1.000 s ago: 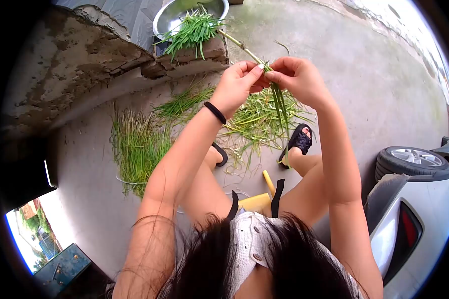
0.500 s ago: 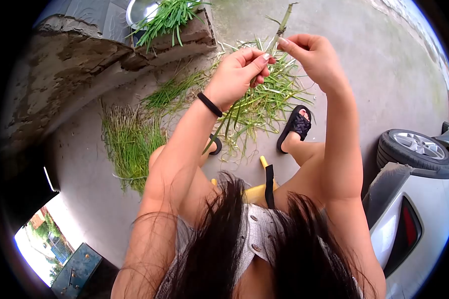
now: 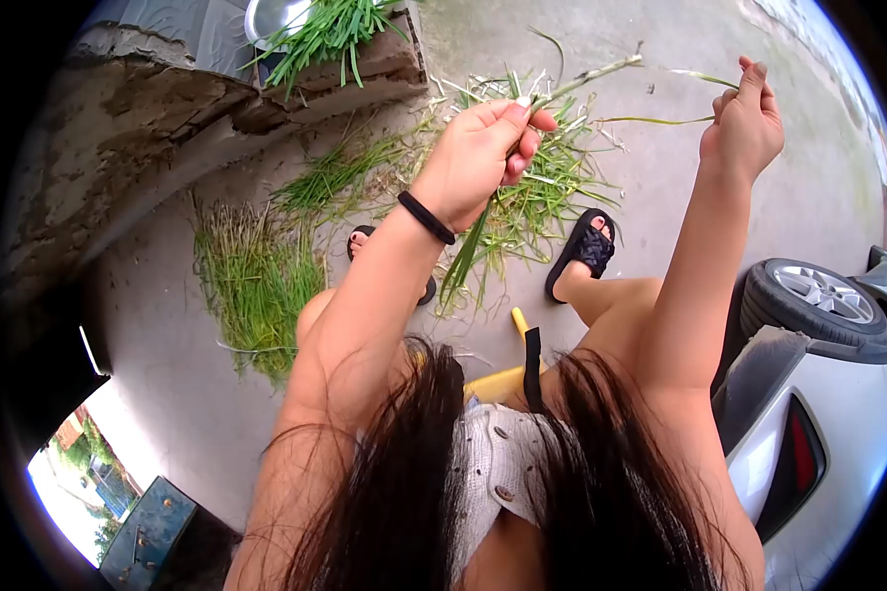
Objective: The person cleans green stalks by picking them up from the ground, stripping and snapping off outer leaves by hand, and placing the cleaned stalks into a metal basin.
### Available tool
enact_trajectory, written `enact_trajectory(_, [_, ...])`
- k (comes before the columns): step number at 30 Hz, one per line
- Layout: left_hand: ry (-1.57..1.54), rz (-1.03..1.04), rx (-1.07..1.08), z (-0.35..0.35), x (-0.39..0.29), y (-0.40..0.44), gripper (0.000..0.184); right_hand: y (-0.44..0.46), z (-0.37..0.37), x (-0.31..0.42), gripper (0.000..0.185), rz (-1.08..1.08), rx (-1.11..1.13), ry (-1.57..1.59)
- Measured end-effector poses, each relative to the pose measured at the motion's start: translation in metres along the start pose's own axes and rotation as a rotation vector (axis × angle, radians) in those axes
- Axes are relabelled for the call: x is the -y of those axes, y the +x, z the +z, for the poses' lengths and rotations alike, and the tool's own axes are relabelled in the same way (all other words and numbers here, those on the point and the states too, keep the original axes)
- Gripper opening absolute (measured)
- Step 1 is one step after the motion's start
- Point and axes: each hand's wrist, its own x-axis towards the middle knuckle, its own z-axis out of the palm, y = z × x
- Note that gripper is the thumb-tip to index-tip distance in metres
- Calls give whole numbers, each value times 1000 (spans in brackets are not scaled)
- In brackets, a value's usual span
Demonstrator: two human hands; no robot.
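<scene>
One bundle of thin stems (image 3: pixel 266 291), brownish at one end and green at the other, lies on the ground (image 3: pixel 163 325). Past one metal bowl (image 3: pixel 264 18), the left hand (image 3: pixel 488 153) grips one green stalk (image 3: pixel 586 77), its firm end slanting up, narrow leaves (image 3: pixel 466 254) hanging below. The right hand (image 3: pixel 744 123) is closed on thin strands (image 3: pixel 705 76); two reach it.

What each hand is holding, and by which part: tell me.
The left hand holds a green stalk partway along, stem jutting out one side, leaves hanging from the other. The right hand pinches a thin strand by one end.
</scene>
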Motion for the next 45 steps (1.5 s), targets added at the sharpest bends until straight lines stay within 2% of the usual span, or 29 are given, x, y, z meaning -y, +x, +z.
enact_trajectory(4, [-115,87,-109,-5,-3,1,26,10,-8,2,24,-128,-181,2])
enact_trajectory(7, [-53,131,-88,0,-8,-1,27,6,-8,-10,30,-23,256,-251])
enact_trajectory(8, [-45,121,-63,2,-6,0,28,-2,-8,-15,40,0,449,-422])
enact_trajectory(10, [-13,125,-30,8,-2,1,29,-25,0,-9,48,139,683,-642])
enact_trajectory(13, [38,143,9,15,2,3,29,-48,8,-19,39,156,842,-386])
enact_trajectory(16, [114,152,11,20,4,6,28,-55,12,-18,33,211,985,-358])
enact_trajectory(18, [163,148,-20,26,6,6,28,-55,9,-16,29,221,972,-398])
enact_trajectory(30, [4,53,27,26,9,8,29,-55,0,-18,19,65,967,-370])
enact_trajectory(37, [-115,-43,166,25,5,7,31,-44,-7,-22,13,77,992,-363])
enact_trajectory(40, [-167,-91,198,27,-1,6,33,-42,-9,-14,11,-34,967,-439])
enact_trajectory(45, [10,-94,208,27,-2,6,34,-21,-14,-16,12,-167,648,-450])
